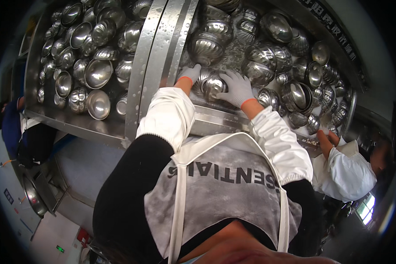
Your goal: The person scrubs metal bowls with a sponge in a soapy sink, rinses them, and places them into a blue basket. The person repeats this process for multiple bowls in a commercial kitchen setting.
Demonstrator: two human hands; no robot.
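Note:
Both hands wear pale knit gloves with orange cuffs and are over a steel sink of wet, fluted metal bowls. My left hand (190, 74) touches the left side of a pair of ribbed bowls; its grip is partly hidden. My right hand (236, 86) spreads its thumb and fingers around the right side of a shiny metal bowl (215, 86) at the sink's near edge. Just beyond, a larger stack of fluted bowls (206, 48) stands in foamy water. More bowls (259, 62) lie to the right of it.
A metal divider (158, 49) separates this sink from a left basin (76, 124) holding many loose bowls. At the right, a co-worker's hands (326, 138) are at the sink's edge. Another person (11, 125) stands at the far left. The near sink rim (217, 118) runs below my forearms.

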